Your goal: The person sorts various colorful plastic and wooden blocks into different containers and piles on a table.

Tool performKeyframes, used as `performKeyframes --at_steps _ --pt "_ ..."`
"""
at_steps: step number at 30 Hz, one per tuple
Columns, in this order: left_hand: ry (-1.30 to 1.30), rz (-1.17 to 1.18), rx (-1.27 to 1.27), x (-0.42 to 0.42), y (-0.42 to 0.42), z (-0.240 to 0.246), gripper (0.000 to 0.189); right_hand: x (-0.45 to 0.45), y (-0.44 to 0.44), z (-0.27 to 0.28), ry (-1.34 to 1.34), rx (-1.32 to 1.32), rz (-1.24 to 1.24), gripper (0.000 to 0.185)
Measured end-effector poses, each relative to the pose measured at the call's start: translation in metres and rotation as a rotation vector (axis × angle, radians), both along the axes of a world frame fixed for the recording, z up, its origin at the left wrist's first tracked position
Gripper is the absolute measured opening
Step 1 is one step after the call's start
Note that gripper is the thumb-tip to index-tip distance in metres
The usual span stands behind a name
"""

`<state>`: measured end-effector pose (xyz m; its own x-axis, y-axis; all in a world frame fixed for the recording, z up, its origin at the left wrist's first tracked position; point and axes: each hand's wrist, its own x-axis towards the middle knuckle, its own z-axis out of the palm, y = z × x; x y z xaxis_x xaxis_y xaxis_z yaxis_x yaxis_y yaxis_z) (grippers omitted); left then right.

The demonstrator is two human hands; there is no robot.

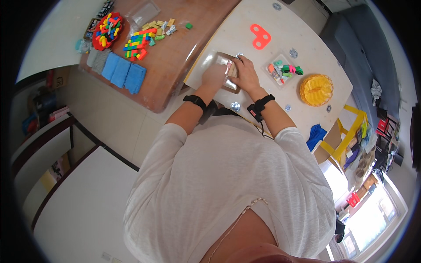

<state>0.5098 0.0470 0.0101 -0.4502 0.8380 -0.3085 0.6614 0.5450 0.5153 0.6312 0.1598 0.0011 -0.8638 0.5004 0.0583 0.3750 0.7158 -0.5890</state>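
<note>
A small brown cardboard box with a shiny, see-through top [233, 86] lies on the pale table before me. My left hand [215, 77] is over its left side, blurred, so its fingers and any hold are unclear. With the fingers bent round its right edge, my right hand [245, 74] rests on the box. Between the hands, light wooden-looking pieces [232, 70] show in the box. To the right is a clear plastic tray [280, 83] with erasers or similar small items and a green and pink bundle. A black band is on each wrist.
Beyond the tray stands a yellow woven basket [316, 90]. A red-orange plate with holes [260, 36] lies at the back. The brown table at left bears folded blue cloths [121, 71], toy bricks [139, 41], a red bowl of bricks [95, 36] and a clear lid [143, 14].
</note>
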Motion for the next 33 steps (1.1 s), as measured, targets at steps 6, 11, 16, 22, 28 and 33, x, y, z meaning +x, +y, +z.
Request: performKeyframes --at_steps 6,11,16,22,28,33 --pt "-0.029 0.020 0.039 0.001 -0.001 -0.007 0.011 -0.003 -0.002 0.015 -0.034 -0.029 -0.026 0.061" --pt "-0.298 0.102 0.088 -0.009 -0.008 -0.043 0.020 -0.009 -0.001 0.022 -0.158 -0.053 0.019 0.067" --pt "-0.080 -0.069 0.099 -0.006 -0.004 -0.025 0.010 -0.006 0.006 0.031 -0.218 -0.070 0.074 0.069" --pt "-0.034 -0.119 0.124 -0.004 -0.014 -0.009 0.027 -0.002 0.002 0.024 -0.136 -0.046 0.048 0.067" --pt "0.015 0.201 0.553 -0.070 -0.054 -0.009 0.029 -0.004 -0.007 0.037 -0.205 -0.073 -0.102 0.067" --pt "0.443 0.523 0.501 -0.201 -0.108 0.006 0.036 0.000 -0.005 0.030 -0.202 -0.046 -0.139 0.069"
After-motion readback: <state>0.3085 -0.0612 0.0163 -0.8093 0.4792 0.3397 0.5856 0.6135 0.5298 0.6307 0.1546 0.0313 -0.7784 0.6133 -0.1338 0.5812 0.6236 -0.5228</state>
